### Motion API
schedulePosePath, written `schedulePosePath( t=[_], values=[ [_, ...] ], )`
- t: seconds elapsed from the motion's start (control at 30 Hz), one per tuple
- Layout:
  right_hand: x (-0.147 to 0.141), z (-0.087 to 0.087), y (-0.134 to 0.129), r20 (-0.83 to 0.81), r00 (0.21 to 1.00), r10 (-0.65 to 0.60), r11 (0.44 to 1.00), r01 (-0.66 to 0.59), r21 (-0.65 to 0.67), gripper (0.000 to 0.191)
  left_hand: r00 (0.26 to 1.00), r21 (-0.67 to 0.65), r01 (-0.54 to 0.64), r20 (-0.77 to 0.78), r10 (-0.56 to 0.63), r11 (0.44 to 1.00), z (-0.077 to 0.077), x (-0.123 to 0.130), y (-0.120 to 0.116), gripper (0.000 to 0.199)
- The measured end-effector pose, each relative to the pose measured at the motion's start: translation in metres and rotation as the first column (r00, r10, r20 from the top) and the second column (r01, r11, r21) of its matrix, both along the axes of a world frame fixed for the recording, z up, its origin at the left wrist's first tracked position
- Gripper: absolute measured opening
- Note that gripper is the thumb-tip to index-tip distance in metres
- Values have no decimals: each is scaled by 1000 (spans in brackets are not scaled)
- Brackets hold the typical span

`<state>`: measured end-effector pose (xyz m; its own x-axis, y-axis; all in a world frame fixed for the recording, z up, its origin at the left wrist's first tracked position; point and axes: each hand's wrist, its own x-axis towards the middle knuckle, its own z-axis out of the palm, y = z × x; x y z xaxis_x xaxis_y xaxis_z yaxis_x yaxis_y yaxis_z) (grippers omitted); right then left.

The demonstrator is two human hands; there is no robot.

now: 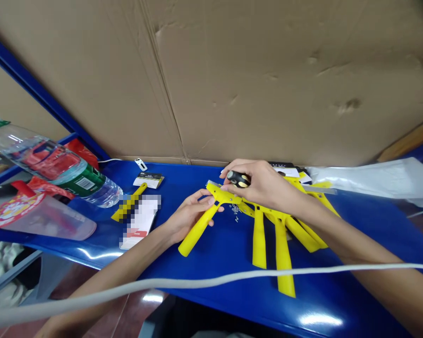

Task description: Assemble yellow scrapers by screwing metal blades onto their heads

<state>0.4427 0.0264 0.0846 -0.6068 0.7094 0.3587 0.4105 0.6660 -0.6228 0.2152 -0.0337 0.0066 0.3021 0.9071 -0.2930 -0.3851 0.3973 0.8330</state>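
Observation:
My left hand [193,213] grips a yellow scraper-like tool [199,230] near its head, with the handle slanting down to the left. In my right hand [257,180] is a short screwdriver [238,179] with a black and pale yellow handle, held above the head of that tool; its tip is hidden. Several more yellow tools [284,253] lie to the right, under and beside my right forearm, their handles toward me. Small screws [236,212] are scattered on the blue table [211,277] just behind and right of my left hand.
A water bottle [81,178] and a plastic cup [63,218] stand at the left. Near them lie a yellow piece [130,202], a card [141,223] and a small packet [148,180]. A clear plastic bag [373,178] is at right. A white cable [183,283] crosses the foreground.

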Motion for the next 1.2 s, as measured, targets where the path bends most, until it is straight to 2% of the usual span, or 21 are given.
schedulePosePath(
  t=[0.13, 0.23, 0.33, 0.5, 0.77, 0.97, 1.2],
  values=[
    [-2, -8, 3, 136, 988, 66, 998, -65, -7, 10, 997, -32, 79, -26, -79, 996, -6, 0, -1, 38],
    [-2, -17, 7, 219, 970, 108, 992, -119, 37, 10, 994, -100, 110, -8, -112, 989, -8, 0, 0, 38],
    [-1, -22, 8, 263, 954, 142, 984, -165, 64, 12, 991, -154, 133, 8, -134, 979, -8, 0, 1, 36],
    [1, -22, 8, 298, 937, 179, 974, -211, 78, 15, 983, -153, 182, 21, -180, 971, -11, -1, 0, 36],
    [2, -23, 11, 298, 925, 235, 966, -256, 33, 13, 979, -161, 201, 52, -195, 966, -10, 0, -2, 32],
    [-1, -25, 12, 261, 925, 276, 961, -269, -62, 16, 971, -148, 241, 40, -238, 959, -6, 1, -5, 35],
    [2, -26, 18, 181, 927, 329, 935, -292, -202, 21, 965, -109, 260, 53, -256, 959, -9, 0, -5, 37]
  ],
)
